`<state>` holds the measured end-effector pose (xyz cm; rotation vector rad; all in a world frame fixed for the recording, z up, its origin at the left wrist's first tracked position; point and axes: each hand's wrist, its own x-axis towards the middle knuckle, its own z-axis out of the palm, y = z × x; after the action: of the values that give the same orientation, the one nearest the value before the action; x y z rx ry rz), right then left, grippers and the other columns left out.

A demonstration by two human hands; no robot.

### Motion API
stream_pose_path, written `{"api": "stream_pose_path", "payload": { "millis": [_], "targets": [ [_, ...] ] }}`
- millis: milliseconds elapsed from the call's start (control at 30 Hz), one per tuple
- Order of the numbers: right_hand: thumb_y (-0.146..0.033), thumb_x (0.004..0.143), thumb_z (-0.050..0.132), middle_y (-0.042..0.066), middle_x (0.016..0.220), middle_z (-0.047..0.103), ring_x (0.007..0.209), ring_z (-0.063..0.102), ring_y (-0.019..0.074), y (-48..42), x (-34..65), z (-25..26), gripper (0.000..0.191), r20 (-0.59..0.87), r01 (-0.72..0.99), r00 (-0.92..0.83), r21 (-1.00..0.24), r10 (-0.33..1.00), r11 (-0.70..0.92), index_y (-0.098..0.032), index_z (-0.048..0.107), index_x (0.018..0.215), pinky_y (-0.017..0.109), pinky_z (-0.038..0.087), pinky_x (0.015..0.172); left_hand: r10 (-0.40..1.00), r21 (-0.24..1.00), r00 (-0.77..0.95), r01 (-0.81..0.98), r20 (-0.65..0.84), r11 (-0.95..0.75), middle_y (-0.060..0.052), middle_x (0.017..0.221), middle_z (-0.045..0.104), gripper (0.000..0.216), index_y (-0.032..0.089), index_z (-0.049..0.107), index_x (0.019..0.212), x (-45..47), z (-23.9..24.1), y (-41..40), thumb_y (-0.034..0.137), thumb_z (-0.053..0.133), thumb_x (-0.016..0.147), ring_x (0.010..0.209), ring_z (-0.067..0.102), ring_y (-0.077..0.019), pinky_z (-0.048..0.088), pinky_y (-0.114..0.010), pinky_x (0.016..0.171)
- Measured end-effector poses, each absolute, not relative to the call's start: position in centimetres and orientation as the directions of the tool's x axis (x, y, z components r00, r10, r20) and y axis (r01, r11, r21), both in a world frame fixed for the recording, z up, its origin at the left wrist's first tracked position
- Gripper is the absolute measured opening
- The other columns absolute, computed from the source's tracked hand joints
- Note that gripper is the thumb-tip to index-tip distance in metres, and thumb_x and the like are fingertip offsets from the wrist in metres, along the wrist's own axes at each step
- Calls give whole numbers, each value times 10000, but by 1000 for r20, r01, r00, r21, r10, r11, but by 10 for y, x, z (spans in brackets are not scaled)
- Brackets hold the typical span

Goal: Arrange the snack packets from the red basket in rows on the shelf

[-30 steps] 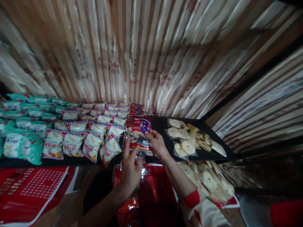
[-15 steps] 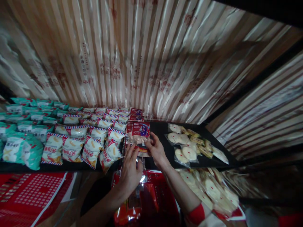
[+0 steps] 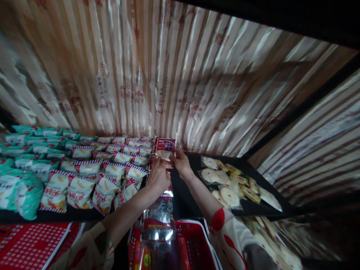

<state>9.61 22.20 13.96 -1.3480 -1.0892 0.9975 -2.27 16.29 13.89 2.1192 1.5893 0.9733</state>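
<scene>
A red packet with a see-through lower part (image 3: 165, 147) is gripped at its near edge by both of my hands, toward the back of the shelf. My left hand (image 3: 159, 176) has its fingers closed on the packet's lower left side. At its right edge, my right hand (image 3: 181, 164) pinches with thumb and fingers. Under my hands, similar red packaging partly shows. Nearer me, a shiny clear plastic packet strip (image 3: 159, 217) reaches from the shelf down over the red basket (image 3: 194, 225). White snack bags (image 3: 131, 187) stand just left of my left hand.
Teal snack bags (image 3: 21, 187) stand in rows at the far left. Bagged round white cakes (image 3: 229, 195) and yellowish packs (image 3: 249, 193) lie on the black shelf (image 3: 182, 198) to the right. A striped plastic sheet (image 3: 180, 75) hangs behind. Another red basket (image 3: 30, 243) is at lower left.
Both hands have moved farther back over the shelf with the red packet, which now lies in front of the rear packets. More of the shiny strip and basket shows below.
</scene>
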Motion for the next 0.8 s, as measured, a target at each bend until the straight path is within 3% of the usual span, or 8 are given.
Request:
{"api": "stream_pose_path", "payload": {
  "millis": [200,367,567,800],
  "targets": [
    [-325,700,575,8,770,681,715,627,166,271,99,131,353,126,397,256,-918,958,15,-183,650,1014,280,500,663,956,570,153,774,251,-274,-167,1277,536,475,83,524,1209,-24,150,204,103,446,741,1274,418,-255,269,-385,1119],
    [-265,785,513,53,908,703,841,646,172,294,92,133,325,168,689,204,-725,964,-19,-156,657,1054,278,498,764,974,529,139,821,181,-216,-187,1229,564,440,75,548,1168,-26,153,225,107,467,737,1247,446,-271,306,-370,1088],
    [-208,788,522,109,961,708,946,639,233,301,79,142,258,151,795,169,-605,974,-44,-159,701,968,306,473,828,976,502,143,840,166,-209,-185,1173,595,404,74,571,1126,-25,152,238,103,452,741,1197,490,-261,336,-361,1058],
    [-276,840,472,133,1063,678,1044,600,245,290,74,146,294,136,941,104,-336,985,-53,-159,687,1004,319,425,905,976,479,171,851,133,-214,-220,1173,590,440,10,546,1167,-22,145,245,100,448,748,1213,478,-273,302,-355,1076]
  ]
}}
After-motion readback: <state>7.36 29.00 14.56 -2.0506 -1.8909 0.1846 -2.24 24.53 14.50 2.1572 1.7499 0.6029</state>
